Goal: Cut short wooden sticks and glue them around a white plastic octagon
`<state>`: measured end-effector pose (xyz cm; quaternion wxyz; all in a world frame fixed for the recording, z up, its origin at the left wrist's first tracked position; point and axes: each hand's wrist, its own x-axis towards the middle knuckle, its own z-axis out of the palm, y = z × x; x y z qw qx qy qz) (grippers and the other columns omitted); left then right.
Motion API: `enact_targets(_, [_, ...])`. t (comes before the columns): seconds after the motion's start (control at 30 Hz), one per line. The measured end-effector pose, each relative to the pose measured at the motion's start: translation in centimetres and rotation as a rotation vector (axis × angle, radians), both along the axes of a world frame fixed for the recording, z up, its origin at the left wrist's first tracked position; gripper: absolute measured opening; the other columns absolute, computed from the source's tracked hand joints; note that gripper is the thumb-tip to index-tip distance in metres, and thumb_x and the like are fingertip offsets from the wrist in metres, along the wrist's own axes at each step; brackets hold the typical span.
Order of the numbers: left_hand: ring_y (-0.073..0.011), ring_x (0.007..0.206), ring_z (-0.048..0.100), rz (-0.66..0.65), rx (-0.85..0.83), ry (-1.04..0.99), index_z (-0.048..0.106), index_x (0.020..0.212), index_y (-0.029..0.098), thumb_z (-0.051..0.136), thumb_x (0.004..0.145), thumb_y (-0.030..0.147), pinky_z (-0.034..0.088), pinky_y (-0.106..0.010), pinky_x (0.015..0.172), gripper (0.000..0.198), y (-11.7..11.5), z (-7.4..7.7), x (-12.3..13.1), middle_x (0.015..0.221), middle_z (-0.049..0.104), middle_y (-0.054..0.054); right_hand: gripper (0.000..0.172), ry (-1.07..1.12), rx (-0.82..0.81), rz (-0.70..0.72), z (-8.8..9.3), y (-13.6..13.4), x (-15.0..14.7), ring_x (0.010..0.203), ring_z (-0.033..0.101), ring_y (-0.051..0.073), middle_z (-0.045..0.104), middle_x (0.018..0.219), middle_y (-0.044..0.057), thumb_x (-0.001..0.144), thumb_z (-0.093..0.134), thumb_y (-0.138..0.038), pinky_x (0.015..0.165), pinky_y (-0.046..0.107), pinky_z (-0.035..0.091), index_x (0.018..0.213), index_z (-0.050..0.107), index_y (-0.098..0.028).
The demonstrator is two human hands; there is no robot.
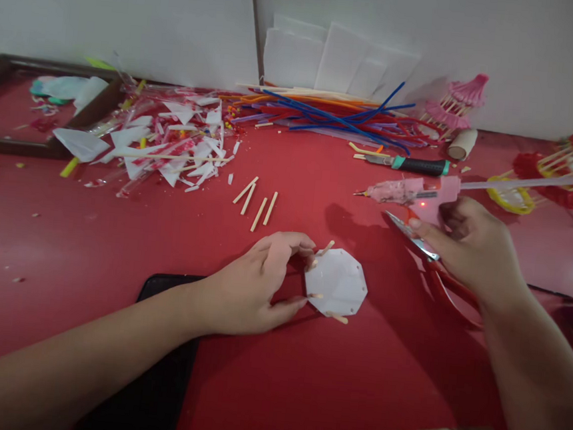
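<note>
A white octagonal plate (337, 281) with small holes along its edge lies on the red table. Several short wooden sticks stand up around its left and lower rim, some of them leaning. My left hand (265, 280) holds the plate's left edge, thumb at the bottom and fingers at the top, close to the sticks. On the right, my right hand (479, 248) is closed around the pink hot glue gun (393, 190), which points left with a small red light lit. Under that thumb lie orange-handled scissors (415, 236), partly covered by the hand.
Several loose short sticks (259, 211) lie beyond my left hand. Plastic scraps (173, 131), pipe cleaners (325, 115) and a green-black craft knife (421, 165) lie at the back. Pink (460, 100) and red (546, 167) stick-built models stand right. A black flat object (152, 377) lies under my left forearm.
</note>
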<state>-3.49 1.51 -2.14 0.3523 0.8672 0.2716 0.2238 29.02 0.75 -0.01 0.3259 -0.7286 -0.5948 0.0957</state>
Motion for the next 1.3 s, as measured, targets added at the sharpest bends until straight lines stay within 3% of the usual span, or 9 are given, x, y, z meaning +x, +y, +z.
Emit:
enact_targets(0.17, [-0.027,0.115,0.059,0.023,-0.014,-0.017,0.037,0.127,0.02,0.055,0.073,0.007,0.052,-0.049,0.1,0.058,0.1,0.3,0.1,0.123,0.054,-0.014,0.041,-0.14,-0.066,-0.131,0.2,0.5,0.7,0.073,0.062,0.023,0.068,0.08,0.007,0.08,0.057,-0.056,0.068,0.035,0.045,0.093,0.069,-0.019])
enact_targets(0.3, [-0.0247,0.098,0.058,0.307,0.079,0.026,0.043,0.116,0.02,0.053,0.078,0.011,0.053,-0.047,0.089,0.041,1.3,1.2,-0.5,0.109,0.055,-0.01,0.043,-0.217,-0.13,-0.116,-0.5,1.1,1.6,0.072,0.063,0.026,0.07,0.078,0.01,0.084,0.051,-0.054,0.068,0.038,0.045,0.094,0.072,-0.018])
enact_targets(0.37, [-0.0265,0.094,0.058,0.467,0.196,0.134,0.048,0.107,0.02,0.053,0.084,0.018,0.051,-0.049,0.088,0.024,2.2,1.6,-0.9,0.099,0.056,-0.008,0.041,-0.245,-0.14,-0.089,-1.0,1.3,1.7,0.076,0.064,0.028,0.072,0.085,0.014,0.084,0.052,-0.051,0.071,0.041,0.046,0.093,0.073,-0.017])
enact_targets(0.43, [-0.031,0.097,0.057,0.54,0.349,0.308,0.053,0.096,0.02,0.054,0.089,0.026,0.048,-0.052,0.091,0.01,3.0,1.8,-1.2,0.096,0.056,-0.01,0.039,-0.272,-0.129,-0.049,-1.5,1.5,1.6,0.084,0.065,0.03,0.073,0.094,0.016,0.085,0.052,-0.048,0.077,0.043,0.048,0.094,0.074,-0.017])
enact_targets(0.6, [-0.037,0.103,0.055,0.613,0.618,0.675,0.063,0.095,0.016,0.055,0.092,0.038,0.049,-0.051,0.087,0.023,3.1,1.5,-0.7,0.106,0.058,-0.015,0.035,-0.328,-0.027,0.002,-2.4,1.6,1.1,0.096,0.063,0.031,0.069,0.097,0.018,0.085,0.054,-0.043,0.087,0.046,0.05,0.093,0.075,-0.015])
enact_targets(0.8, [-0.035,0.101,0.055,0.623,0.666,0.707,0.069,0.091,0.015,0.057,0.092,0.034,0.049,-0.047,0.084,0.022,2.9,1.3,-0.2,0.105,0.059,-0.015,0.031,-0.382,0.226,-0.008,-1.9,0.8,-0.1,0.101,0.061,0.033,0.063,0.104,0.017,0.086,0.061,-0.04,0.093,0.054,0.049,0.104,0.073,-0.018])
enact_targets(0.97, [-0.0372,0.102,0.056,0.582,0.673,0.761,0.07,0.093,0.012,0.05,0.096,0.028,0.05,-0.049,0.084,0.026,3.0,1.3,-0.3,0.104,0.06,-0.018,0.014,-0.377,0.43,0.186,-0.7,-0.3,-3.0,0.094,0.063,0.027,0.066,0.095,0.009,0.092,0.059,-0.028,0.088,0.046,0.051,0.101,0.07,-0.026])
enact_targets(1.1, [-0.0348,0.098,0.056,0.575,0.605,0.619,0.069,0.09,0.012,0.053,0.095,0.023,0.049,-0.05,0.086,0.02,3.2,1.4,-0.3,0.1,0.059,-0.016,0.013,-0.265,0.496,0.295,-0.3,-0.9,-4.8,0.095,0.067,0.024,0.072,0.097,0.007,0.092,0.06,-0.021,0.088,0.042,0.053,0.1,0.07,-0.024])
enact_targets(1.3, [-0.0238,0.091,0.055,0.455,0.4,0.15,0.064,0.09,0.014,0.056,0.096,0.021,0.048,-0.043,0.089,0.013,2.3,2.1,0.4,0.091,0.055,-0.007,0.019,0.174,0.216,0.391,-0.6,-1.6,-6.2,0.082,0.071,0.017,0.076,0.096,0.003,0.092,0.066,-0.031,0.067,0.029,0.055,0.109,0.073,-0.026])
